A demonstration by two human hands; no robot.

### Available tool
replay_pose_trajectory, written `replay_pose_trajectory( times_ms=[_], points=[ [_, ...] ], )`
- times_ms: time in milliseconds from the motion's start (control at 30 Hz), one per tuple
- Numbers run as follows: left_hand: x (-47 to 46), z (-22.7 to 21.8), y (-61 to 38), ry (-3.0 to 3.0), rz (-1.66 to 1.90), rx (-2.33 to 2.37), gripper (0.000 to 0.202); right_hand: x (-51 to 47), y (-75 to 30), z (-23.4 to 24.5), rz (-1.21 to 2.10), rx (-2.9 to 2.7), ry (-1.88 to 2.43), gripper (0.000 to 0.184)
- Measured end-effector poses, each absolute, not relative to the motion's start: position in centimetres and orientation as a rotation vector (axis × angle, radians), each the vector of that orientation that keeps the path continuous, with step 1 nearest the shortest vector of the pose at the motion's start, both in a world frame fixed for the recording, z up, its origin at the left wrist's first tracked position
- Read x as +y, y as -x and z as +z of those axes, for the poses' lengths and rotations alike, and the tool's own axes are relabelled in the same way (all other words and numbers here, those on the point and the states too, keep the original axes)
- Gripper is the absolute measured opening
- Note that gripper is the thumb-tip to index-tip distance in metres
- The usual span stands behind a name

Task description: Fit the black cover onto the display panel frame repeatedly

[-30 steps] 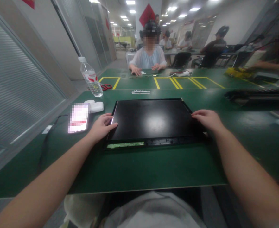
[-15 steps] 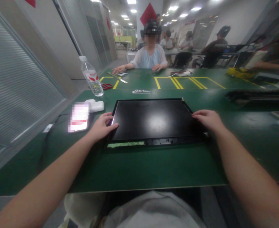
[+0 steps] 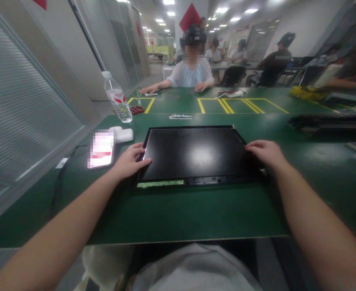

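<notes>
A flat black screen panel [image 3: 196, 153] lies on the green table [image 3: 180, 210] in front of me, with a thin green circuit strip [image 3: 160, 184] along its near edge. My left hand [image 3: 130, 161] grips the panel's left edge, thumb on top and fingers curled at the side. My right hand [image 3: 265, 152] rests on the panel's right edge, fingers curved over the rim.
A lit phone [image 3: 101, 150] and a small white case [image 3: 122, 135] lie left of the panel. A water bottle [image 3: 116, 99], red scissors [image 3: 136, 109] and small white parts [image 3: 180, 117] sit farther back. Another dark panel [image 3: 329, 123] lies at right. A person [image 3: 191, 70] works opposite.
My hands and the panel have stayed put. The person opposite stretched one arm out to the left across their table.
</notes>
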State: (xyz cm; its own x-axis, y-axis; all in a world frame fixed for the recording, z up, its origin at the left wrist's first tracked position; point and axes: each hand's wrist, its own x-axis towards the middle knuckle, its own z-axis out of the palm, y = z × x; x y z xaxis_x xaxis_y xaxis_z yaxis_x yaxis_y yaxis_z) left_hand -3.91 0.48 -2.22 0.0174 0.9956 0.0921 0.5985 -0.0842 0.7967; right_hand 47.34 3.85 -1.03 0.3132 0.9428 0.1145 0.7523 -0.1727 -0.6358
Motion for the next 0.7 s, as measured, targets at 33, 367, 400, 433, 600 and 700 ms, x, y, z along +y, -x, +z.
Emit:
replay_pose_trajectory(
  times_ms=[33, 367, 400, 433, 600, 700],
  points=[
    [0.48, -2.19, 3.93, -1.746, 0.909, 1.638, 0.065, 3.87, -47.35, -1.04, 0.402, -1.497, 1.988, 0.017],
    [0.74, -2.45, 4.29, -1.775, 0.883, 1.662, 0.057, 3.91, -47.3, -0.99, 0.364, -1.504, 2.016, 0.019],
    [0.75, -2.49, 4.3, -1.769, 0.89, 1.658, 0.057, 3.89, -47.28, -0.97, 0.361, -1.507, 2.013, 0.018],
    [0.75, -2.52, 4.3, -1.767, 0.895, 1.653, 0.057, 3.87, -47.26, -0.96, 0.356, -1.511, 2.007, 0.017],
    [0.73, -2.51, 4.28, -1.801, 0.886, 1.665, 0.057, 3.89, -47.45, -1.13, 0.349, -1.512, 1.995, 0.017],
    [0.73, -2.44, 4.24, -1.807, 0.867, 1.669, 0.059, 4.01, -47.65, -1.29, 0.353, -1.524, 1.967, 0.017]
  ],
)
